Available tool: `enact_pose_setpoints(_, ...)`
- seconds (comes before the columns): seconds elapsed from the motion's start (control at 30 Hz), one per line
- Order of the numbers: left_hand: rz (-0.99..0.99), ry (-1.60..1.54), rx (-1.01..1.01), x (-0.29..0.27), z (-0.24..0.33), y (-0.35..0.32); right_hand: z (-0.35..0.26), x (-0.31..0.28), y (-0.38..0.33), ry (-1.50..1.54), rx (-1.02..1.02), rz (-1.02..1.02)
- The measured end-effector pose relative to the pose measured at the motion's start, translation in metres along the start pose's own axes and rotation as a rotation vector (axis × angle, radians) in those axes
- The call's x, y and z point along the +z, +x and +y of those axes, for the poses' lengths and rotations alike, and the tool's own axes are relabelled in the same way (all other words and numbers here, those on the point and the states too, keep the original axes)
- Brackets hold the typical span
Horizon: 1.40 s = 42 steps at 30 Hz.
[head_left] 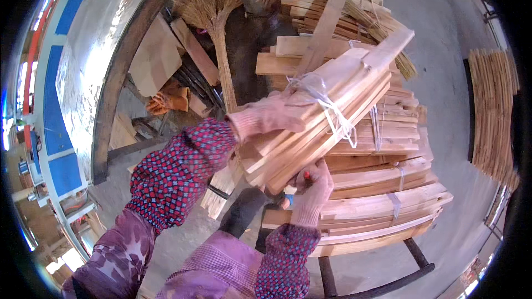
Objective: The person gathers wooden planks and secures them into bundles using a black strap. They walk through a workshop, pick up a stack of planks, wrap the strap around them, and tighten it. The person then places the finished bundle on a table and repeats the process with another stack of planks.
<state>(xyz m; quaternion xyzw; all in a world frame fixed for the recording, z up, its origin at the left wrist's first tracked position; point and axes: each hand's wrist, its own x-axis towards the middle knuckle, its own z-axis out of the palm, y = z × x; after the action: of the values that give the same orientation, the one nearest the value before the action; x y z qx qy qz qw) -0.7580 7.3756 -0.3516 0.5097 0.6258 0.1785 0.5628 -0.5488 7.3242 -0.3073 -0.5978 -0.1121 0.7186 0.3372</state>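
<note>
A bundle of wooden boards (338, 112), tied with white plastic string (324, 97), is tilted up in front of me, its far end resting over the stacked wood. My left hand (271, 115), in a pink knit glove, presses around the bundle's left side, just nearer than the string. Under its near lower edge my right hand (315, 188), gloved too, is closed with curled fingers against the boards. A small red spot shows at those fingers; I cannot tell what it is. Loose string ends hang from the bundle's right side.
Tied board bundles (382, 210) lie stacked on a dark metal frame (377, 288) at right. Behind the left arm are a straw broom (219, 33), orange gloves (169, 99) and board offcuts (155, 55). Another wood stack (493, 116) stands far right; a blue-and-white machine (58, 99) is at left.
</note>
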Motion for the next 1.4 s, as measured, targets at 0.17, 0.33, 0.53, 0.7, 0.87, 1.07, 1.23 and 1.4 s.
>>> enact_pose_setpoints(0.17,-0.197,-1.024,0.105,0.031,0.008,-0.036,-0.034,0.039,-0.079,-0.2,-0.229,0.118)
enact_pose_setpoints(0.33,-0.25,-0.883,-0.057,0.046,-0.017,-0.032,-0.022,0.003,-0.08,0.042,-0.116,0.08)
enact_pose_setpoints(0.53,-0.335,-0.998,-0.182,0.015,-0.024,-0.029,-0.023,0.001,-0.05,-0.239,-0.217,-0.043)
enact_pose_setpoints(0.7,-0.322,-0.969,-0.08,0.015,-0.018,-0.022,-0.01,-0.013,0.015,0.017,0.0,-0.123)
enact_pose_setpoints(0.87,-0.295,-0.995,0.048,0.04,-0.001,-0.039,0.008,-0.041,0.012,0.004,-0.101,-0.066)
enact_pose_setpoints(1.07,-0.114,-0.863,0.026,0.053,-0.007,-0.091,0.029,-0.061,-0.039,-0.854,-0.454,-0.172)
enact_pose_setpoints(1.23,0.103,-0.733,-0.161,0.072,-0.027,-0.184,0.057,-0.051,-0.082,-0.549,-0.149,-0.206)
enact_pose_setpoints(1.4,0.216,-0.945,-0.327,0.135,-0.077,-0.322,0.135,-0.07,-0.159,-0.565,0.124,-0.304)
